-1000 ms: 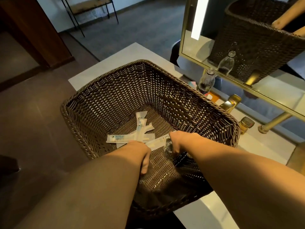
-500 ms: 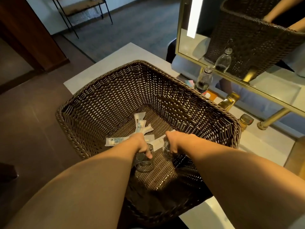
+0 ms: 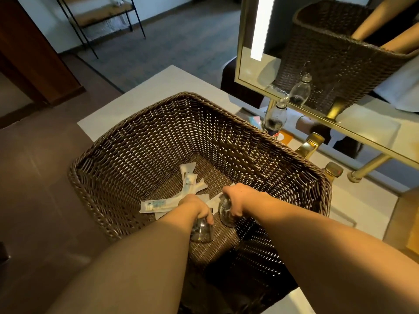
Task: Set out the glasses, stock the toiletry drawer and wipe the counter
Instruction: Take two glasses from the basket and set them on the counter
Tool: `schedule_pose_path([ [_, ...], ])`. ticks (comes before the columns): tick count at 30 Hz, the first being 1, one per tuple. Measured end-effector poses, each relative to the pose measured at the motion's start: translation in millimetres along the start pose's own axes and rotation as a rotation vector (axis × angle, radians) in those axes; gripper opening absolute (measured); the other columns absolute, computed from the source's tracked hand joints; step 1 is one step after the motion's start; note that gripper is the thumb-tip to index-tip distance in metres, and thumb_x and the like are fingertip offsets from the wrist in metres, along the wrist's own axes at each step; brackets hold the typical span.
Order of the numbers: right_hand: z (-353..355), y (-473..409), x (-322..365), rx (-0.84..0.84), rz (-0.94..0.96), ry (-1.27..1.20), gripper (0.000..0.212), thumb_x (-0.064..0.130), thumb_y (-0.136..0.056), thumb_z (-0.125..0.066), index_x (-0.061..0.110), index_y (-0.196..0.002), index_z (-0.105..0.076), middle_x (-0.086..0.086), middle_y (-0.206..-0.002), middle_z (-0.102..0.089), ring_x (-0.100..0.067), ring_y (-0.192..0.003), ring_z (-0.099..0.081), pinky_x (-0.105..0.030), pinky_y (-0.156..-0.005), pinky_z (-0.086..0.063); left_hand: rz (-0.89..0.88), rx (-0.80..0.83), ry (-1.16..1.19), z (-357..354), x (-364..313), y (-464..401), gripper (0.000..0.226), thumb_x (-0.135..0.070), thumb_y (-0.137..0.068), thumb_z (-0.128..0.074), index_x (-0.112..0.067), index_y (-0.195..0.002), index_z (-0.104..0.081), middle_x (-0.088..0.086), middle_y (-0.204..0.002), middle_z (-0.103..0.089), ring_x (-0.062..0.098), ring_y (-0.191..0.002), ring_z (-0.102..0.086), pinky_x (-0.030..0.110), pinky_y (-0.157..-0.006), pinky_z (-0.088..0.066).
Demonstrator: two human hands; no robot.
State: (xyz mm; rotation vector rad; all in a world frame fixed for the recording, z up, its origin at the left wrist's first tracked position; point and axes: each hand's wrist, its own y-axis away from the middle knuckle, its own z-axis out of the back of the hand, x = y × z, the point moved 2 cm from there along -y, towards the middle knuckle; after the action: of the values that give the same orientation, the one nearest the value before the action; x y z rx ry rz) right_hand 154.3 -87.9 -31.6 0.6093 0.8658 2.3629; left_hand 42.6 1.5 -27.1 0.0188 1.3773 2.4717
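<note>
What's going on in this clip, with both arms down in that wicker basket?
A person is reaching into a large wicker basket on the white counter. The left hand grips one clear glass, the right hand another glass; both glasses are low inside the basket. Wrapped toothbrush packets lie on the basket floor. No glass stands on the counter yet.

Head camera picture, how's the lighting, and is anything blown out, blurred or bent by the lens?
Head view: dim and warm overall; the light strip in the mirror is blown out white. The near corner of the wicker basket falls into deep shadow. Both hands, left hand and right hand, and the clear glasses look slightly soft. Wide-angle distortion bows the basket rim and counter edges.
</note>
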Motion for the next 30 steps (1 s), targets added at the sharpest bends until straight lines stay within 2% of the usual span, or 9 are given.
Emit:
schedule_pose_path([
  [5,32,27,11,0.032,-0.008,0.128,0.068,0.005,-0.082,-0.075,0.009,-0.145,-0.048,-0.016,-0.142,-0.051,-0.032,-0.126,-0.055,-0.041,-0.101,-0.052,-0.121,-0.142,-0.069,25,-13,19,0.055,-0.028,-0.071,-0.087,0.004,-0.108,-0.062,0.013,-0.121,-0.067,0.026,-0.104,-0.065,0.032,-0.092,-0.055],
  [9,61,72,8,-0.101,0.072,0.09,0.072,0.006,-0.083,-0.07,0.015,-0.149,-0.043,-0.012,-0.141,-0.053,-0.03,-0.123,-0.056,-0.037,-0.098,-0.054,-0.253,-0.185,0.135,61,-13,46,0.09,-0.03,-0.062,-0.092,0.001,-0.136,-0.05,0.017,-0.129,-0.06,0.031,-0.11,-0.063,0.037,-0.094,-0.056],
  [13,73,129,1,-0.286,0.151,-0.076,0.067,0.026,-0.077,-0.082,0.02,-0.135,-0.051,-0.001,-0.123,-0.063,-0.019,-0.099,-0.06,-0.031,-0.086,-0.056,-0.419,-0.206,0.376,84,-4,85,0.079,-0.026,-0.054,-0.095,-0.012,-0.123,-0.06,0.006,-0.121,-0.064,0.024,-0.106,-0.062,0.037,-0.091,-0.052],
  [16,71,170,-4,-0.393,0.138,-0.153,0.079,0.042,-0.067,-0.087,0.022,-0.132,-0.047,0.001,-0.11,-0.066,-0.02,-0.091,-0.066,-0.04,-0.082,-0.06,-0.532,-0.174,0.623,83,6,118,0.06,-0.022,-0.044,-0.096,-0.035,-0.098,-0.073,0.001,-0.106,-0.073,0.025,-0.1,-0.069,0.052,-0.095,-0.054],
  [19,66,202,-11,-0.453,0.09,-0.178,0.077,0.055,-0.062,-0.086,0.026,-0.123,-0.049,0.004,-0.104,-0.066,-0.019,-0.089,-0.064,-0.042,-0.081,-0.058,-0.632,-0.084,0.881,74,13,153,0.049,0.002,-0.06,-0.087,-0.031,-0.093,-0.074,0.002,-0.102,-0.073,0.024,-0.091,-0.073,0.052,-0.081,-0.061],
  [21,63,220,-17,-0.512,0.088,-0.237,0.072,0.06,-0.06,-0.085,0.032,-0.116,-0.05,0.009,-0.101,-0.066,-0.013,-0.089,-0.063,-0.04,-0.079,-0.058,-0.706,-0.077,0.948,67,16,171,0.051,0.005,-0.059,-0.084,-0.026,-0.099,-0.075,0.001,-0.098,-0.076,0.019,-0.084,-0.074,0.042,-0.068,-0.062],
  [23,58,236,-23,-0.592,0.109,-0.389,0.065,0.058,-0.057,-0.088,0.036,-0.108,-0.053,0.014,-0.098,-0.065,-0.006,-0.087,-0.062,-0.036,-0.076,-0.057,-0.809,-0.08,1.013,61,19,189,0.053,0.002,-0.055,-0.083,-0.022,-0.102,-0.075,0.001,-0.095,-0.077,0.016,-0.079,-0.074,0.032,-0.059,-0.058],
  [26,45,255,-35,-0.678,0.139,-0.734,0.058,0.044,-0.057,-0.094,0.033,-0.096,-0.053,0.012,-0.093,-0.067,-0.003,-0.082,-0.065,-0.028,-0.069,-0.055,-0.948,-0.099,1.117,53,22,208,0.054,-0.001,-0.056,-0.08,-0.019,-0.106,-0.074,0.007,-0.098,-0.076,0.019,-0.083,-0.074,0.03,-0.062,-0.06],
  [30,22,271,-48,-0.717,0.239,-1.264,0.07,0.017,-0.05,-0.099,0.014,-0.097,-0.047,-0.011,-0.099,-0.075,-0.031,-0.095,-0.073,-0.044,-0.078,-0.061,-1.109,-0.197,1.12,44,16,233,0.048,-0.005,-0.057,-0.081,-0.023,-0.1,-0.075,0.001,-0.092,-0.075,0.017,-0.084,-0.071,0.024,-0.064,-0.057],
])
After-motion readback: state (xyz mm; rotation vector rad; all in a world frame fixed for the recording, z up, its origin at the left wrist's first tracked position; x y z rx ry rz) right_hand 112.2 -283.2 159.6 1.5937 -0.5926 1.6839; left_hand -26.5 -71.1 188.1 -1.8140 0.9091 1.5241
